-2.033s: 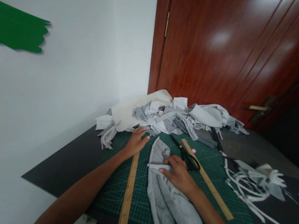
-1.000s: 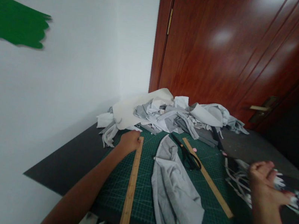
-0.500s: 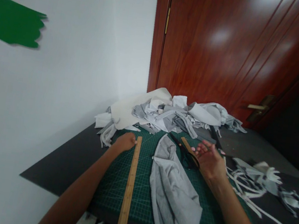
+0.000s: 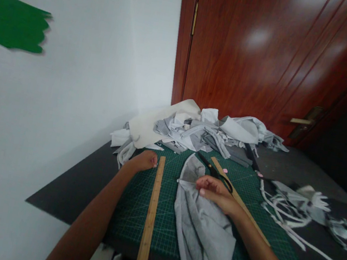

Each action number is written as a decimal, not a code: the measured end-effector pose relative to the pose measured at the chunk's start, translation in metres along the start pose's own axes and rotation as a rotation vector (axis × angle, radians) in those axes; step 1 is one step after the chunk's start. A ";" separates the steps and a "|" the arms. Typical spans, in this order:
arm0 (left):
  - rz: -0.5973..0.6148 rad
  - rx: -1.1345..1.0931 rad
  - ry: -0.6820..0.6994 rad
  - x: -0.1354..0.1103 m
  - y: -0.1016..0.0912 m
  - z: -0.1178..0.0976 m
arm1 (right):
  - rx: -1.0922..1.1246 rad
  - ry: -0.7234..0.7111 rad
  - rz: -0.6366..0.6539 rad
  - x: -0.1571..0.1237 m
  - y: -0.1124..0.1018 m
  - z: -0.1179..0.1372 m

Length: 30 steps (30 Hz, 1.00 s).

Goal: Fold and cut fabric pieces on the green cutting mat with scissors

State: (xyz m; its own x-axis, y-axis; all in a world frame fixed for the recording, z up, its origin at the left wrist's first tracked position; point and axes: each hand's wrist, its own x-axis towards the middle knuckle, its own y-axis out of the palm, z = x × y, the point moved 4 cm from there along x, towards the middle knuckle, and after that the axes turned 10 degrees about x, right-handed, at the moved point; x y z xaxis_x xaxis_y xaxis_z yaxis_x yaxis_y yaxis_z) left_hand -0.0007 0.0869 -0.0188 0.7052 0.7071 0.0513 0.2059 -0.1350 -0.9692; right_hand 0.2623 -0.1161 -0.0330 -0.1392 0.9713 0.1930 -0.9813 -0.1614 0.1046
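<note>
My left hand (image 4: 145, 160) is closed, fingers curled in, just left of the top end of a wooden ruler (image 4: 151, 210). What it holds, if anything, is hidden. A grey piece of cloth (image 4: 203, 235), folded and rumpled, lies to the right of that ruler and hangs over the front edge. Over the cloth's upper part is my right hand (image 4: 214, 193), its fingers loosely bent and apart, with nothing visible in them. Whether it touches the cloth I cannot tell. Black scissors (image 4: 213, 170) lie just beyond this hand, beside a second wooden ruler (image 4: 254, 224).
A green cutting mat (image 4: 164, 229) covers much of the dark table (image 4: 85, 186). Grey and white fabric scraps (image 4: 192, 133) are heaped along the back, before a wooden door (image 4: 237, 61). White cords and offcuts (image 4: 292, 210) lie at right. A white wall (image 4: 68, 87) stands at left.
My right hand has moved left, from beside the scissors to over the grey cloth. The scissors and second ruler are now less covered. My left hand has hardly moved.
</note>
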 end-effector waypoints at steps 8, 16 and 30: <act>-0.025 0.032 0.071 -0.002 0.001 -0.007 | -0.455 -0.103 0.116 -0.001 0.027 -0.005; -0.002 0.031 0.099 -0.001 -0.001 -0.015 | -0.626 -0.260 0.036 0.005 0.019 -0.009; -0.178 -0.219 -0.123 0.000 -0.006 -0.030 | -0.725 -0.259 -0.048 -0.001 0.021 -0.005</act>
State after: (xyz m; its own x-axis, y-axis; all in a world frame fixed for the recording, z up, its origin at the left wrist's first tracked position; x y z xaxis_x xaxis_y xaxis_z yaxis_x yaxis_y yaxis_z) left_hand 0.0181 0.0671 -0.0059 0.5602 0.8102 0.1726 0.4694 -0.1387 -0.8720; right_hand 0.2411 -0.1195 -0.0356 -0.1465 0.8881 0.4358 -0.8397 0.1212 -0.5293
